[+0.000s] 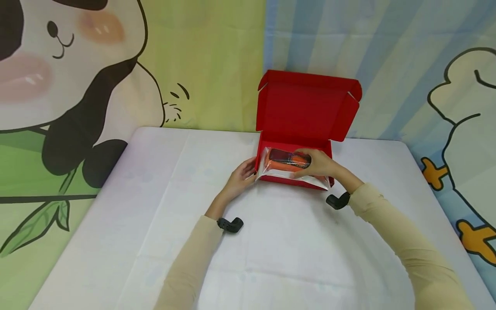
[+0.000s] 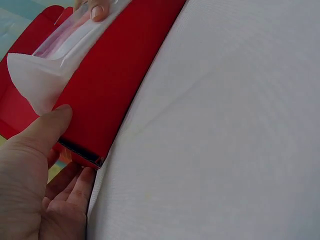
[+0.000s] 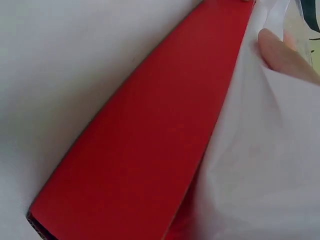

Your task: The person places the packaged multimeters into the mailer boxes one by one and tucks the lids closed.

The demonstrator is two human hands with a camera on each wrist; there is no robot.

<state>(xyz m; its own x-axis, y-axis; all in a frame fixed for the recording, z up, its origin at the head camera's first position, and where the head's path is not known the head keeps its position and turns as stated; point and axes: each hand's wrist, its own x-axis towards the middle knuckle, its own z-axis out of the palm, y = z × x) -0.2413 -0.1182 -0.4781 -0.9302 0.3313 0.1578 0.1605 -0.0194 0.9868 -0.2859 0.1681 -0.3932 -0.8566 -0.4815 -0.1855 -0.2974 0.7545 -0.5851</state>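
I see an open box [image 1: 306, 125] at the desk's [image 1: 155, 193] far edge, a bagged item [image 1: 288, 165] in it, hands at either end.

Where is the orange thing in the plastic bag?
In the head view the bagged orange thing lies in the open red box at the table's far middle, under the right hand.

The box [image 1: 306, 112] looks like matt red cardboard; the bag [image 1: 288, 165] is glossy clear plastic; the tablecloth [image 1: 271, 249] is smooth white cloth.
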